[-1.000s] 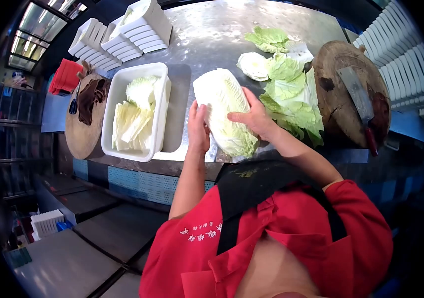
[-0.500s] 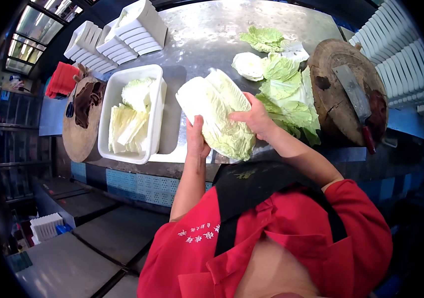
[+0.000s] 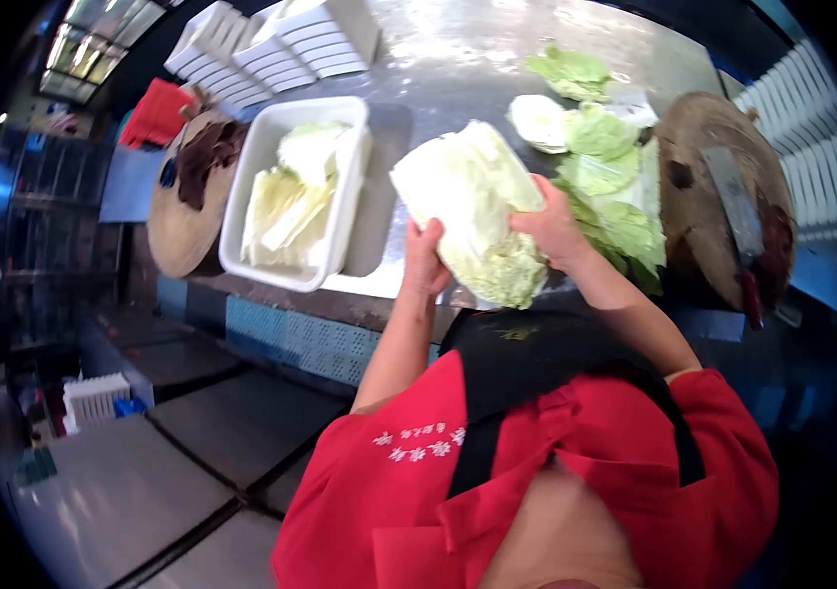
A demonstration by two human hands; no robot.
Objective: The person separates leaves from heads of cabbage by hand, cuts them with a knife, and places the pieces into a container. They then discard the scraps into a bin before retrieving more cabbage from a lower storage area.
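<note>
Between my two hands is a pale napa cabbage (image 3: 477, 211), tilted with its leafy tip toward my body. My left hand (image 3: 424, 259) grips its left side, thumb on top. On the right side my right hand (image 3: 553, 226) is closed around it, fingers partly hidden beneath. To the left stands a white plastic tub (image 3: 358, 177) with several cut cabbage pieces (image 3: 286, 211) inside. Loose green cabbage leaves (image 3: 615, 187) lie right of my right hand, with a cut cabbage piece (image 3: 539, 123) beyond them.
A cleaver (image 3: 732, 201) rests on a round wooden chopping block (image 3: 683, 147) at the right. Another round board (image 3: 178, 221) with a dark cloth (image 3: 208, 162) is at the left. White stacked containers (image 3: 325, 44) stand at the back left of the metal table (image 3: 448, 49).
The view has shifted, so the table and its things appear farther right and slightly higher. Both hands still hold the cabbage, which has turned a little between them.
</note>
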